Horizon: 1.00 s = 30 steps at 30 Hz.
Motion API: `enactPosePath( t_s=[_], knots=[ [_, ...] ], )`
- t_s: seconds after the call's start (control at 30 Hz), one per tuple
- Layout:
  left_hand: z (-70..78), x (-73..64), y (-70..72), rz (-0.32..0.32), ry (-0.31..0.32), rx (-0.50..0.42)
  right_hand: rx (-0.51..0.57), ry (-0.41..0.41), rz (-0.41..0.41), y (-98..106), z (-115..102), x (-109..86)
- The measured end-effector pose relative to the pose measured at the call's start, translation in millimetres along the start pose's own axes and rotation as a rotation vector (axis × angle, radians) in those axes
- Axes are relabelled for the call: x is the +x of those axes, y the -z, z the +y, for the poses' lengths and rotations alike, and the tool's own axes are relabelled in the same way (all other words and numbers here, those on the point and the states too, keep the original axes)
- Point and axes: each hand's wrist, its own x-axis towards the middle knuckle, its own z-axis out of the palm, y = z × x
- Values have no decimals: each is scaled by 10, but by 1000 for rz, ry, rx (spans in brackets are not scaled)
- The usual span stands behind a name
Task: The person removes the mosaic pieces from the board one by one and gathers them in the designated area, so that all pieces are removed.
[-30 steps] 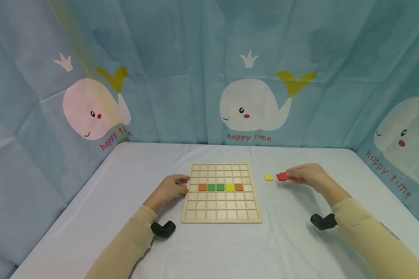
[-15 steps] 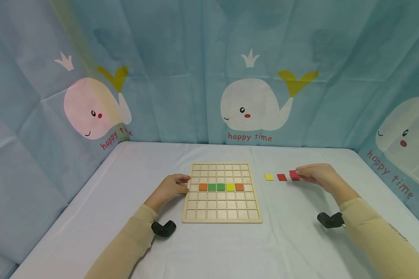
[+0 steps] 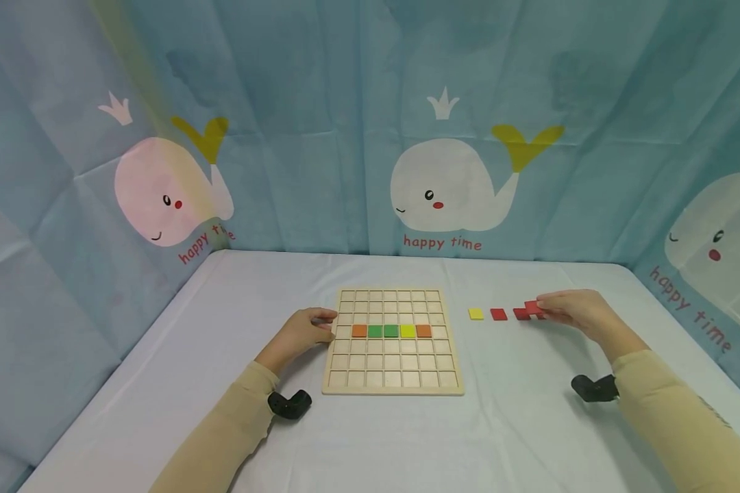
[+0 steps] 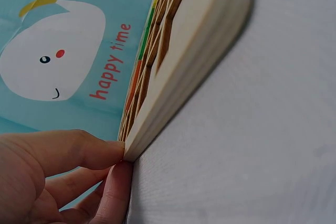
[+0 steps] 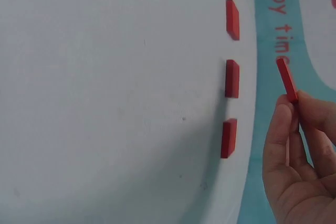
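Observation:
A square wooden grid board [image 3: 392, 395] lies on the table, with a row of orange, green and yellow square tiles across it. My left hand [image 3: 302, 332] holds the board's left edge; in the left wrist view its fingertips grip the rim. My right hand [image 3: 576, 311] pinches a red tile [image 5: 287, 80] between thumb and fingers, raised off the table. Below it lies a line of three red tiles, the nearest to the board [image 3: 499, 314] first and the farthest [image 5: 229, 138] partly hidden by the held one in the head view.
A yellow tile [image 3: 476, 314] lies between the board and the red ones. White cloth [image 3: 382, 445] covers the table. Behind it hangs a blue curtain [image 3: 296, 192] printed with whales. Black wrist devices sit on both forearms, such as the left one [image 3: 290, 405].
My right hand has moved rightward along the line with a red tile in its fingers, and more red tiles now show on the table behind it. The left hand stays at the board's edge.

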Motion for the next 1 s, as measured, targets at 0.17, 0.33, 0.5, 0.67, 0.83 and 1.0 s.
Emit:
enactPosePath(
  t_s=[0.17, 0.33, 0.5, 0.67, 0.83, 1.0],
  knots=[
    [1, 8, -3, 6, 2, 6, -8, -11, 31, 56, 37, 27],
    [-4, 18, -2, -2, 2, 5, 24, -18, 36, 100, 70, 22],
    [-10, 20, -3, -8, -2, 6, 50, -5, 39, 140, 98, 6],
    [-6, 16, -4, -4, -4, 12, 69, -19, 49, 179, 126, 13],
    [4, 11, -4, -5, -5, 14, 49, -34, 56, 213, 167, 40],
    [1, 7, -3, -4, -4, 15, 18, -47, 74, 247, 225, 97]
  ],
)
